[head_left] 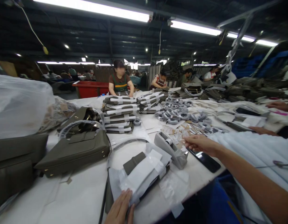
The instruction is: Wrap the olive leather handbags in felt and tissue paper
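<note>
A dark olive handbag [134, 162] lies in front of me, partly covered by white wrapping paper [144, 174], its wrapped handle arching behind it. My left hand [121, 207] rests on the near edge of the paper, fingers stretched out. Just right of the bag stands a grey tape dispenser [173, 151]. My right hand [202, 144] is beside the dispenser's right end, above the table, with fingers pressed together; what they hold, if anything, is too small to make out. A black phone [205, 161] lies under my right wrist.
Olive bags [74, 151] stand at the left, near a large plastic-wrapped bundle [20, 105]. Stacked wrapped bags [120, 113] and grey rolls [178, 112] sit farther back. White foam sheets [255, 152] lie right. Another person's hand [263, 130] is at the right; people work behind the table.
</note>
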